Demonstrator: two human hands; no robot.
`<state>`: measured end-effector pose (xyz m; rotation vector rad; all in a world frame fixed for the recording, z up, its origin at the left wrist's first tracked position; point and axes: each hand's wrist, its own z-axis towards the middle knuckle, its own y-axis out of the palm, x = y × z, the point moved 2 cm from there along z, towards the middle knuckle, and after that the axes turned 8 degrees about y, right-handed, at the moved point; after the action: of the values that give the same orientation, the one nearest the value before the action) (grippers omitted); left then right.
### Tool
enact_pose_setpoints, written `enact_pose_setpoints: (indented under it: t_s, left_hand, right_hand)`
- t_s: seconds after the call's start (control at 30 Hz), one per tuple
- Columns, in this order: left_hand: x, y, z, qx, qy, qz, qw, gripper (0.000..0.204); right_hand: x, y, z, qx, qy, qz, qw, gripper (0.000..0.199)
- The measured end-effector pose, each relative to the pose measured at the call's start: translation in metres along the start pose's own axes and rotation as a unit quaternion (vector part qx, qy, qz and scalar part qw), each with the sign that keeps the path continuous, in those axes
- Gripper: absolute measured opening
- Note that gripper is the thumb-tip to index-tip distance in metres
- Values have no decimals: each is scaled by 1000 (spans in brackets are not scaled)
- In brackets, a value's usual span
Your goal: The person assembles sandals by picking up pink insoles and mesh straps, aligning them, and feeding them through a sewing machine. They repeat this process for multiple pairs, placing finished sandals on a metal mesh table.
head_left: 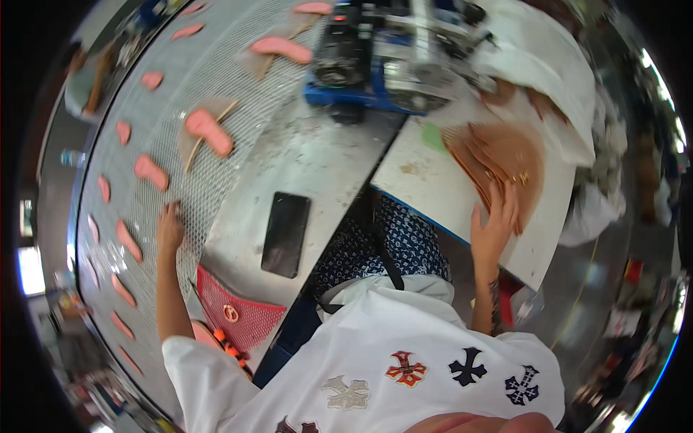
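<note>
Workshop bench area: grey mesh conveyor belt (209, 72), bare metal ledge (332, 159), white side table (440, 191); hands well apart.

Right hand (495, 224): fingers laid on a fanned stack of brown sheets (530, 155), on the side table; whether it grips, cannot tell. Left hand (171, 225): at the belt, fingers bent, hold uncertain. Stack: thin, overlapping layers, curved outline, small gold-coloured marks near the fingertips. Ledge: black smartphone (286, 234); red perforated panel (249, 321) at near end. Belt: scattered pink insole-shaped pieces (151, 172). Beyond: blue-based machine (390, 58); right, grey floor (588, 267).
</note>
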<state>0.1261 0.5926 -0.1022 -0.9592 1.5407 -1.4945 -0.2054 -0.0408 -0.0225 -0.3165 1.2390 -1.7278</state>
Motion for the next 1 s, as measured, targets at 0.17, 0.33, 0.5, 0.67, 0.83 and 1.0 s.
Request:
enact_pose_setpoints:
  t_s: [0.17, 0.33, 0.5, 0.67, 0.83, 1.0]
  left_hand:
    - [125, -73, 16, 161, -29, -106, 981, 60]
    - [305, -108, -9, 244, 190, -198, 930, 56]
    - [432, -90, -25, 152, 300, -252, 908, 56]
    - [488, -68, -58, 93, 310, -416, 850, 58]
    - [508, -60, -75, 89, 347, -428, 830, 64]
    - [507, -60, -67, 75, 339, -465, 814, 63]
  right_hand:
    - [60, 5, 11, -55, 142, -4, 988, 64]
    - [67, 3, 17, -43, 124, 24, 991, 63]
    - [68, -4, 26, -60, 169, 156, 971, 46]
    - [73, -10, 19, -197, 153, 131, 959, 37]
    - [59, -11, 26, -14, 91, 57, 994, 37]
    - [65, -4, 34, 2, 51, -8, 999, 37]
